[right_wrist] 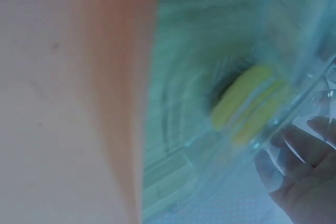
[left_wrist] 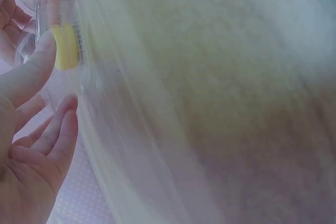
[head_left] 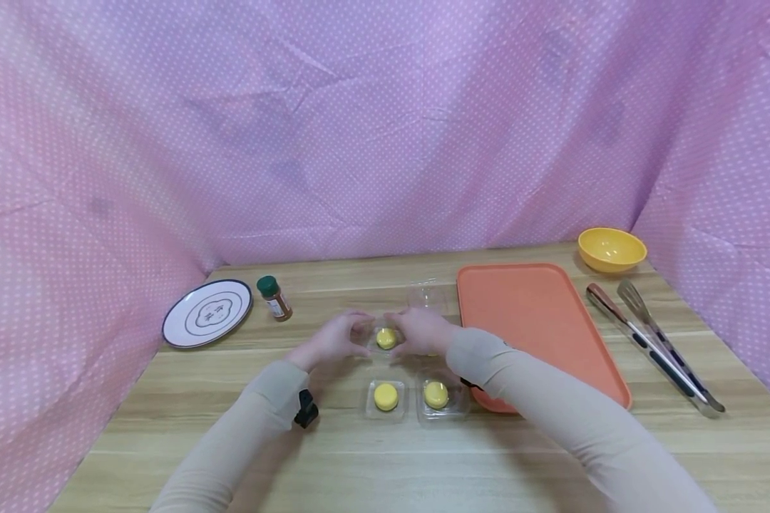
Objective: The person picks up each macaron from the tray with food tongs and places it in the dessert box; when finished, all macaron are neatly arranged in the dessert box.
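Between my two hands sits a small clear plastic box (head_left: 375, 348) with a yellow macaron (head_left: 386, 338) inside. My left hand (head_left: 334, 338) holds the box's left side, its thumb (left_wrist: 44, 51) beside the macaron and the fingers curving along the edge. From the right, my right hand (head_left: 426, 331) grips the opposite side; its palm fills much of the right wrist view, blurred. Nearer to me on the table are two more clear boxes, one with a macaron (head_left: 386, 397) and another with a macaron (head_left: 436, 395). Part of a further yellow piece is hidden under my right hand.
Beyond my right hand stands another clear plastic piece (head_left: 427, 295). An orange tray (head_left: 520, 299) lies under my right forearm. Further right are tongs (head_left: 648, 349), a slotted turner (head_left: 654, 324) and a yellow bowl (head_left: 611, 251). At left are a plate (head_left: 186, 320) and a green-capped jar (head_left: 274, 298).
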`<state>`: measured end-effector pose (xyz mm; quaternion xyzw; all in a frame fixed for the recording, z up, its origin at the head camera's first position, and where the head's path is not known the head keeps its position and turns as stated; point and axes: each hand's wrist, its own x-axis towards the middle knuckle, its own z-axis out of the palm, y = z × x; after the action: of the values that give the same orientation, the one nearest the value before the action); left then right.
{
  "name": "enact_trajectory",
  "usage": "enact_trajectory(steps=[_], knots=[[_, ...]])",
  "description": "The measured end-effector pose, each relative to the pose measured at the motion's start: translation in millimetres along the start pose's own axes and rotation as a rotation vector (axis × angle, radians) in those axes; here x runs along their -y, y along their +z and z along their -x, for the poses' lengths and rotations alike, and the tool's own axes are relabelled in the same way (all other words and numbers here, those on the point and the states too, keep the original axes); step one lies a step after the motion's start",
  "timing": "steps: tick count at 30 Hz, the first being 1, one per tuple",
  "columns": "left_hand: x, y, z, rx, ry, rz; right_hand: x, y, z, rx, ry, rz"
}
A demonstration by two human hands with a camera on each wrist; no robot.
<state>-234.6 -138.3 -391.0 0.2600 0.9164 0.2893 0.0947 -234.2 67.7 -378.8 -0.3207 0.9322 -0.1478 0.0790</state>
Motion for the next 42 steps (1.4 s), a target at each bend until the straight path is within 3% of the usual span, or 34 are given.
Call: enact_trajectory(steps=[9,17,24,33,38,42], knots=[[4.3,-0.8,-2.3,0.005,-0.009,-0.002,0,1,-2.4,-0.031,-0.057,-0.008],[4.8,1.9,-0.2,-0.001,0.006,-0.005,0,1,-0.6,-0.024,-0.038,-0.018],[-2.7,5.8,5.3,-0.013,-0.075,0.02,-2,1,1.6,0.011,-0.015,-0.086],[-3.0,1.8,7.9,0.0,0.007,-0.041,-5,-4,2.2,0.097,-0.001,-0.115],[-4.9,-0.8,9.0,0.013,-0.004,-0.038,-7,-7,3.2,0.125,-0.004,-0.132],[-8.0,-2.7,9.5,0.006,-0.039,-0.035,-12,-11,5.3,0.09,-0.04,-0.145]])
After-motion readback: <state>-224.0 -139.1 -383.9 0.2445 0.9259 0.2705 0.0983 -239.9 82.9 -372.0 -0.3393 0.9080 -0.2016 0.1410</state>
